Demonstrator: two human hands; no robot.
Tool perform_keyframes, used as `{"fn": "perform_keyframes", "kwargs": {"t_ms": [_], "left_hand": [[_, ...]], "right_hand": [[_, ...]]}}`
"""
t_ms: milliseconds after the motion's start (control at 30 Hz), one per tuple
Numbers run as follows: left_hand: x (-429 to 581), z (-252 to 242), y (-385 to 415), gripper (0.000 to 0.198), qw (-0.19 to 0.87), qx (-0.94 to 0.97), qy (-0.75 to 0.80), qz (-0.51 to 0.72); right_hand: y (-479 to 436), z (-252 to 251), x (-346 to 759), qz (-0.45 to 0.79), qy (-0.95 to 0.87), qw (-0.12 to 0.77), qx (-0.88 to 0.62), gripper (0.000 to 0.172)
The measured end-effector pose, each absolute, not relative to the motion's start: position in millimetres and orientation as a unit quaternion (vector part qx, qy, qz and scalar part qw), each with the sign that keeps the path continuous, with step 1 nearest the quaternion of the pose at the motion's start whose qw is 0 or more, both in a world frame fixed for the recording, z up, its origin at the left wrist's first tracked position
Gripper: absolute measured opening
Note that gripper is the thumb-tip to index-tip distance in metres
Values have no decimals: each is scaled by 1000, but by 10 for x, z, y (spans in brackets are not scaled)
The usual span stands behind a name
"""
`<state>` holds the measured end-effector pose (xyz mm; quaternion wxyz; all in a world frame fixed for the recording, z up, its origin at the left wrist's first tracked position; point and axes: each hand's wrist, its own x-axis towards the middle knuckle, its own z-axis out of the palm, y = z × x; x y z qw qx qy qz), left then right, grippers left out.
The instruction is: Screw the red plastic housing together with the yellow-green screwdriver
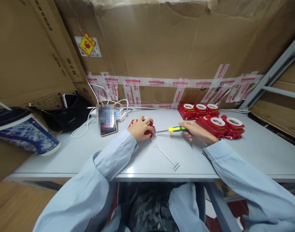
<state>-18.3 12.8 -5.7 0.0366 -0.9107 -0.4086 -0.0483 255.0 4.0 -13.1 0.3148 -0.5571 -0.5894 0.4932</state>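
My left hand (140, 128) is closed over a small red plastic part (149, 124) resting on the grey table (258, 151). My right hand (197, 130) grips a screwdriver with a yellow and green handle (177, 129); its metal tip points left and meets the red part's side. A thin metal rod with a flat T-shaped end (166, 157) lies on the table just in front of the red part, running toward me.
Several finished red parts with white rings (211, 119) are lined up at the back right. A phone (107, 120) leans left of my hand, with white cables and a power strip (120, 113) behind. A black bag (65, 114) and a blue patterned object (24, 133) sit at the left. Taped cardboard walls surround the table.
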Motion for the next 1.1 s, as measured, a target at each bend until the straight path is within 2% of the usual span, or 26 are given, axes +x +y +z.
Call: {"fn": "perform_keyframes", "kwargs": {"t_ms": [233, 467, 633, 700, 800, 900, 1000, 1100], "left_hand": [[-172, -60, 104, 27, 37, -911, -406, -55], [92, -79, -46, 56, 31, -917, -384, -105], [75, -58, -89, 64, -1, -921, -350, -168], [-6, -28, -69, 62, 8, -916, -349, -198], [-130, 54, -37, 39, -10, -909, -321, -264], [-185, 177, -46, 19, -36, -881, -286, -376], [-163, 290, -105, 14, -49, -842, -288, -454], [-162, 374, -211, 11, -54, -836, -277, -470]], "right_hand": [[17, -39, 2594, 457, -568, 383, -568, 27], [-13, 62, 2649, 396, -557, 435, -587, 24], [40, -21, 2697, 315, -567, 450, -614, 21], [61, -78, 2720, 261, -584, 446, -626, 22], [84, -154, 2754, 153, -643, 399, -636, 25], [87, -204, 2772, 82, -698, 306, -642, 27], [63, -226, 2759, 93, -742, 173, -641, 33], [30, -229, 2731, 111, -758, 119, -631, 32]]}}
